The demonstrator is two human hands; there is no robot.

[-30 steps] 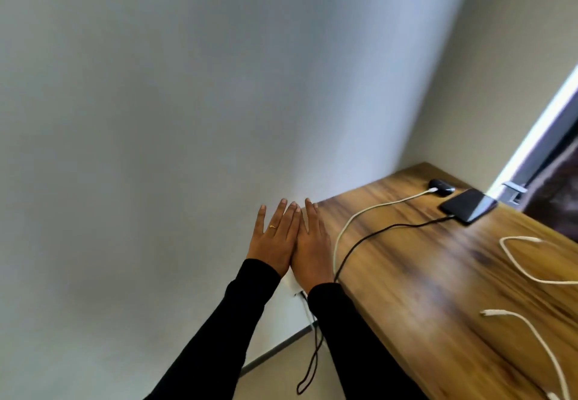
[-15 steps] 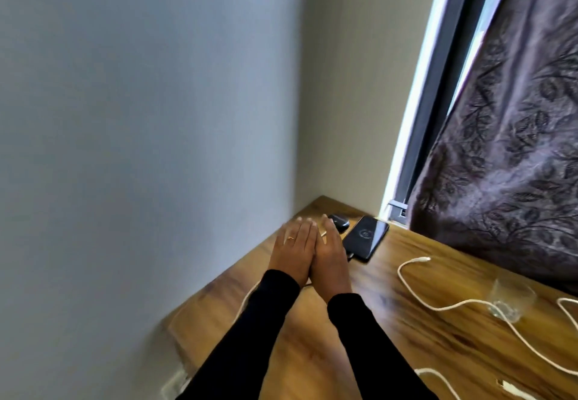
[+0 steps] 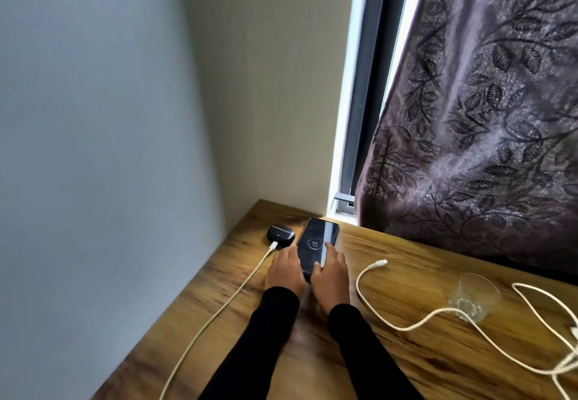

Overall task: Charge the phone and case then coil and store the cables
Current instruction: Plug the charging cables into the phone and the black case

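Where palms met before, hands [image 3: 308, 273] now flanking phone [image 3: 317, 246]

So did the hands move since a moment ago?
Yes. Both went forward along the table. The left hand and right hand, earlier pressed together short of the phone, now rest at its near end.

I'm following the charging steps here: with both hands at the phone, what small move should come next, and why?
Probably pull the plug from the phone. Its screen shows a charging ring reading about 97, and the left hand and right hand already rest at its near end, where the plug is hidden. The case is on its white cable.
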